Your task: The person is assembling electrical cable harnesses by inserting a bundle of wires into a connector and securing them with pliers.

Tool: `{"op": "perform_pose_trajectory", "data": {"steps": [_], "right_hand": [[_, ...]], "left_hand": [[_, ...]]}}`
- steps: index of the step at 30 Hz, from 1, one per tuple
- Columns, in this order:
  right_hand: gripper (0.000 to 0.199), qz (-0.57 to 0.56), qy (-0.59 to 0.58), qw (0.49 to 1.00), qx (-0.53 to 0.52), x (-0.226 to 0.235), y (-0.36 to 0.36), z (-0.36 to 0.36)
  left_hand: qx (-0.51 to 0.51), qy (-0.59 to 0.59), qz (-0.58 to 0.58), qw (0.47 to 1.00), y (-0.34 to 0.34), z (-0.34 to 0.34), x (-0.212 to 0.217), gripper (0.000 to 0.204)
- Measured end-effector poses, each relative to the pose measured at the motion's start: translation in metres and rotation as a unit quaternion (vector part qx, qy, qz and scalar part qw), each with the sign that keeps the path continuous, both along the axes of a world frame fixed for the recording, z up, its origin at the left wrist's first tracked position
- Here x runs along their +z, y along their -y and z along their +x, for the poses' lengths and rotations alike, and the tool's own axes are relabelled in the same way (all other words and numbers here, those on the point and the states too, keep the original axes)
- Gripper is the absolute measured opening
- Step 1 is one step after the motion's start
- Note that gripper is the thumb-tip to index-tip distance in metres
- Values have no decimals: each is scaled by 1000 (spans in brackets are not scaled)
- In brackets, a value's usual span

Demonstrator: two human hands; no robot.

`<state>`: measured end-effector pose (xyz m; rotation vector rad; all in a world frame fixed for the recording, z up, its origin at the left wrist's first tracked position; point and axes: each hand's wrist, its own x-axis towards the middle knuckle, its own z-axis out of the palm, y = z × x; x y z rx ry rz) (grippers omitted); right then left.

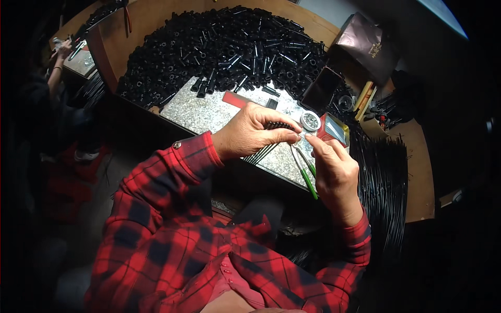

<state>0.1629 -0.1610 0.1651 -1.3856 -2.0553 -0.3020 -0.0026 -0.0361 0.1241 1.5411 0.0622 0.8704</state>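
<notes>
My left hand (pixel 255 130) is closed round a black ribbed strip or row of small black pieces (pixel 279 125), held between thumb and fingers. My right hand (pixel 335 169) is closed in a pinch, thumb and forefinger close to the left fingertips; what it holds is too small to make out. Beneath the hands lies a pair of green-handled pliers (pixel 308 180) on the speckled worktop (pixel 195 112). Thin black rods (pixel 261 155) show under my left hand. Just beyond the fingers stands a round white dish (pixel 310 121) of tiny parts.
A large heap of black tubular parts (pixel 224 47) fills the back, inside wooden boards (pixel 112 49). At right are a red-edged box (pixel 334 130), a dark phone (pixel 322 89), a dark bag (pixel 360 44) and a thick bundle of black rods (pixel 381 182). Another person's hand (pixel 63 50) works at far left.
</notes>
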Motion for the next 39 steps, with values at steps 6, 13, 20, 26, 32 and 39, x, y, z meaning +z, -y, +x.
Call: {"op": "perform_pose_trajectory", "data": {"steps": [6,13,20,26,32,39], "right_hand": [[34,4,13,1000,-19,0,1,-1],[33,12,24,1000,-12,5,3,-10],[33,71,22,997,-9,2,2,2],[26,42,67,997,25,12,2,5],[26,19,41,998,34,8,5,3],[26,-43,-18,997,56,17,3,-7]], "left_hand": [[24,-1,57,998,-2,-3,0,16],[26,4,101,995,2,-5,-1,16],[35,-5,217,976,-2,-5,-4,19],[23,9,253,967,-5,0,-2,21],[36,11,272,962,-3,-1,-10,25],[69,20,282,957,-3,-2,-13,26]]}}
